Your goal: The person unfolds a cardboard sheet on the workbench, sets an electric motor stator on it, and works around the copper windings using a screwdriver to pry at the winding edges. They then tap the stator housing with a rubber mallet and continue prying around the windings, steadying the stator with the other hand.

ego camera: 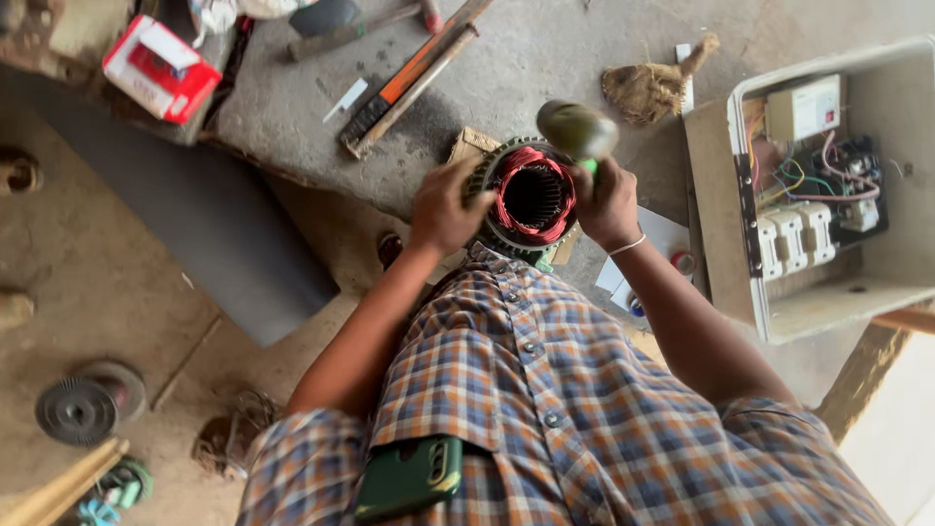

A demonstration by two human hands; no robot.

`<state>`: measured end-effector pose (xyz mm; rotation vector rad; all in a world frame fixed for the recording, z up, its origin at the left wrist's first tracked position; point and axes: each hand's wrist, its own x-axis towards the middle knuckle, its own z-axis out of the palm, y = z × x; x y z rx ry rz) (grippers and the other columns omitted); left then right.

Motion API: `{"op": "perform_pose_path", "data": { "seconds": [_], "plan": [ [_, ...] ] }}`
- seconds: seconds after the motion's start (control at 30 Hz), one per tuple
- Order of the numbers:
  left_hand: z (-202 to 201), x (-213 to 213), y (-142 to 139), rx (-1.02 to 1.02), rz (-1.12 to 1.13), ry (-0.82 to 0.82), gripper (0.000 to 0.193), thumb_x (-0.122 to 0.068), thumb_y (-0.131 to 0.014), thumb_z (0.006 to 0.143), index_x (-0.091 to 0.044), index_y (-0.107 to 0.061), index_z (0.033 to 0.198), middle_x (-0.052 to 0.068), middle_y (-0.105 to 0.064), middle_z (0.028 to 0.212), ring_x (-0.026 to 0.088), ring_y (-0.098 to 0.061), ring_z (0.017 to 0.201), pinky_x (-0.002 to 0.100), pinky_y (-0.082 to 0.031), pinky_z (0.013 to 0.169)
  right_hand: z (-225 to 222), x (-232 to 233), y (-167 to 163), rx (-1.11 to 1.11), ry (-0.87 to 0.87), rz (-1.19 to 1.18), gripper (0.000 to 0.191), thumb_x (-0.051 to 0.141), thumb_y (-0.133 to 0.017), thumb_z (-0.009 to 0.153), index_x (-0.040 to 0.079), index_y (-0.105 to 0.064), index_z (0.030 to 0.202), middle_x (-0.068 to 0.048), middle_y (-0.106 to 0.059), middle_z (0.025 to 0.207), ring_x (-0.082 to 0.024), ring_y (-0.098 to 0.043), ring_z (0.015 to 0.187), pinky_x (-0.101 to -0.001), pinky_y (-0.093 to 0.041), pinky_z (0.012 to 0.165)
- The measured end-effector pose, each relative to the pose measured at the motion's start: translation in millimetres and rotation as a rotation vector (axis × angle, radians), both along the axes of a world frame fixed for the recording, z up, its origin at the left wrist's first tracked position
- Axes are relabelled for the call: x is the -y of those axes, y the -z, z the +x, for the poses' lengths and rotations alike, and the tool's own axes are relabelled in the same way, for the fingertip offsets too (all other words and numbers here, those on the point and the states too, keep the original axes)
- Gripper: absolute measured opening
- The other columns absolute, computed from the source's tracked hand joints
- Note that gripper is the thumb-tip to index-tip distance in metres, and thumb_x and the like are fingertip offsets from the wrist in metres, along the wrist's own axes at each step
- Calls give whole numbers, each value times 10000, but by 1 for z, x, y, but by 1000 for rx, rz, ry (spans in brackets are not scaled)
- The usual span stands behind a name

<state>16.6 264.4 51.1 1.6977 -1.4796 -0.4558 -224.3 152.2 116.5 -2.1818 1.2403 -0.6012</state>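
1. While the person looks down over a checked shirt (584,409), the concrete bench (545,58) fills the upper part of the view, and a motor stator (531,198) sits at its near edge, just above the shirt.
2. Right of the stator, well apart, an open electrical box (813,195) lies on the bench, showing white breakers and coloured wires.
3. Left of the stator and below the bench edge, a grey sheet (214,224) slopes across the floor.
4. Beyond the stator, up and to the left, a long orange-and-black tool (409,83) lies on the bench; a red-and-white carton (161,68) sits further left.
5. On the stator's left rim, the left hand (443,209) has its fingers curled against the toothed edge.
6. Touching the stator's right side, the right hand (609,205) is closed around a green-handled mallet (578,131), whose head is blurred above the red copper windings.
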Motion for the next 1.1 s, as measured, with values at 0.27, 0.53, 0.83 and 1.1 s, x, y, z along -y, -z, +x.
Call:
{"op": "perform_pose_path", "data": {
  "seconds": [0.27,0.53,0.83,1.1],
  "plan": [
    [-62,62,12,199,205,-103,488,-303,-765,816,-179,-611,1262,106,-631,1262,332,-593,1188,503,-484,959,-29,31,56,93,133,201,404,346,-541,1109,-34,-649,1022,-249,-634,758,-392,-612,678,-479,-513,659],
    [-62,74,27,366,165,-108,332,-270,-628,918,-102,-655,1203,108,-660,1196,324,-635,1031,475,-521,868,-31,49,44,15,-35,148,476,434,-495,1138,1,-660,1028,-239,-642,783,-406,-609,699,-491,-512,688],
    [-36,-49,36,93,212,-469,307,-280,-611,1013,-188,-658,1302,73,-670,1272,313,-604,1229,470,-464,1068,-52,102,96,-432,-188,-167,344,341,-578,1056,13,-676,1092,-305,-667,912,-519,-632,809,-591,-495,670],
    [-72,-344,53,-378,917,-1246,537,-114,-616,856,-255,-616,1375,100,-566,1430,324,-611,1245,446,-510,1029,26,108,100,-166,-178,-348,305,305,-575,1077,13,-653,1113,-276,-650,929,-470,-597,789,-552,-470,661]
  ]
}}
